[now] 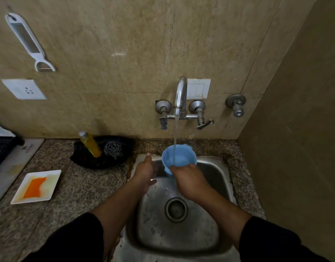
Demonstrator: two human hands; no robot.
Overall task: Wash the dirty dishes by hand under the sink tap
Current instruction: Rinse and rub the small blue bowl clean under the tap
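Black sleeves (74,241) nearest, over steel sink (217,178). Blue cup (179,157) gripped at near rim by right hand (189,179), held under running tap (180,95), far end. Left hand (145,171) relaxed, nothing held. Slip risked: wet single-handed grip, cup filling.

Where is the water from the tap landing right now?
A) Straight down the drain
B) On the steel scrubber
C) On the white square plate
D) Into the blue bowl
D: the stream from the tap runs down into the blue bowl, which the right hand grips over the sink.
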